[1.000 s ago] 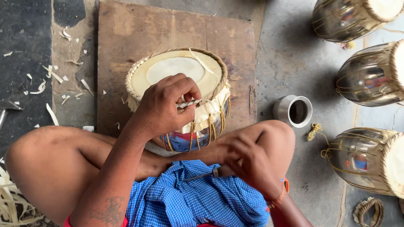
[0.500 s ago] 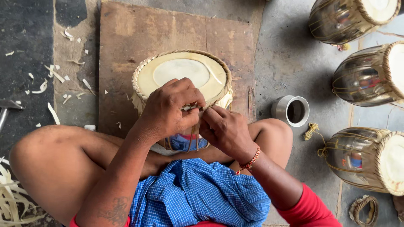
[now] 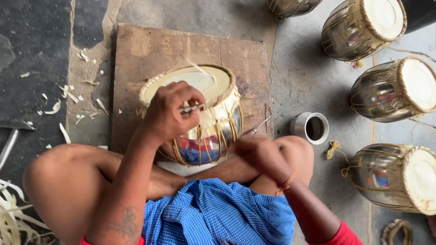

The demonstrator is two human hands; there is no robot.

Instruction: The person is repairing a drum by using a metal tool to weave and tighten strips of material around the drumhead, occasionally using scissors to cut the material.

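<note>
Head view: one metal drum (image 3: pixel 206 131) on one wooden board (image 3: pixel 181 50); left hand (image 3: pixel 170 113) pinching strap (image 3: pixel 193 109), right hand (image 3: pixel 261 154) gripping awl (image 3: pixel 254 129); four drums (image 3: pixel 393 90) right, one cup (image 3: pixel 311 128).

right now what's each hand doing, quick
Left hand: closed, pinching a pale strip at the drum.
Right hand: closed on a thin tool.

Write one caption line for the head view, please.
Left hand pinches a pale strap at a metal drum on a wooden board; right hand rests beside it.
</note>
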